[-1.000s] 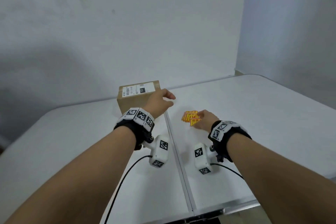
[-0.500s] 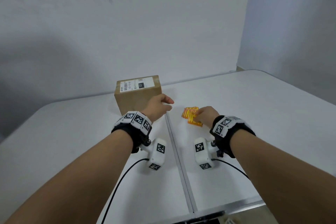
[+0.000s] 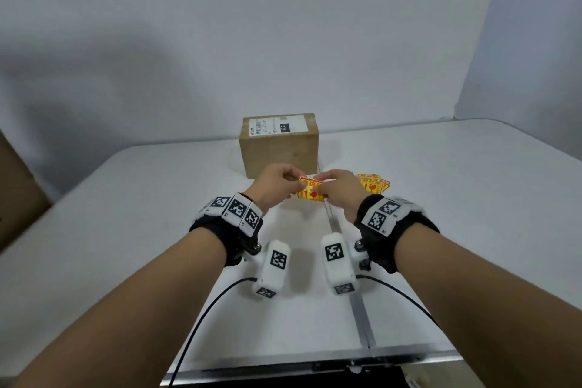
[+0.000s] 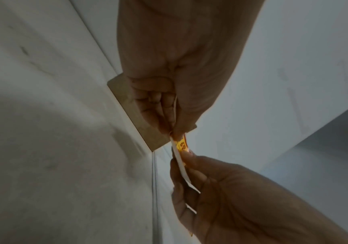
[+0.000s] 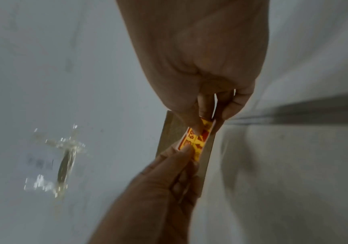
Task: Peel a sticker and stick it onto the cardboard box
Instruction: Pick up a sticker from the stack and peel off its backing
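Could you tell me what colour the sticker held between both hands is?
Yellow with red print on the sticker; clearest in the head view.

Matt cardboard, glossy paper
Looked rough brown on the cardboard box [image 3: 278, 148], slick printed on the sticker [image 3: 310, 191], smooth matt on the table [image 3: 456, 198]

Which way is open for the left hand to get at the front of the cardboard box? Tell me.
Probably straight ahead: the left hand is just before the cardboard box, nothing between, but it pinches the sticker.
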A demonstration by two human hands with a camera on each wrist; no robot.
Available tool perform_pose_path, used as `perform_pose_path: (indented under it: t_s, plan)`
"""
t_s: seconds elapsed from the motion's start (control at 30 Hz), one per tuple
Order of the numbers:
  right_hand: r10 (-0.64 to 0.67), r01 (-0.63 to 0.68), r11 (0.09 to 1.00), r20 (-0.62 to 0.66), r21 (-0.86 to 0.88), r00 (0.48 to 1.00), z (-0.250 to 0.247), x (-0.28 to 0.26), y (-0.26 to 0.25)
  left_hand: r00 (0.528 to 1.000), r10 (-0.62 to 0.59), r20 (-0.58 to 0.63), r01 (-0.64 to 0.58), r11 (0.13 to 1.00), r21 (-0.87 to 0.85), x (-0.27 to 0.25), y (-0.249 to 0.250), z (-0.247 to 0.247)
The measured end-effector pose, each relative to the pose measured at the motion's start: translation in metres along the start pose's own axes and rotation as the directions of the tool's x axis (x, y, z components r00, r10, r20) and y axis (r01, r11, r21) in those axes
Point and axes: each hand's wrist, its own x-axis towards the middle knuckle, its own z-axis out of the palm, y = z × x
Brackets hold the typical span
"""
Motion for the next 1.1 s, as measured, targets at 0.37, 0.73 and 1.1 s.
perform_pose_path:
  t_s: [0.37, 0.73, 1.1]
  plan:
    - [0.069, -0.034, 0.964, -0.128, 0.262, 0.989, 0.021, -0.007, -0.006, 0.996, -0.093, -0.001, 0.092, 0.980, -0.176, -0.019, -0.014, -0.010]
    - [-0.040, 0.059, 0.993, -0.176, 0.102, 0.984, 0.020, -0.011, -0.006, 0.996, -0.066, -0.063, 0.064, 0.997, -0.036, -0.021, -0.011, -0.010]
    - [-0.104, 0.109, 0.994, -0.171, 0.021, 0.980, 0.021, -0.012, -0.009, 0.997, -0.068, -0.038, 0.071, 0.996, 0.061, -0.020, -0.006, -0.011]
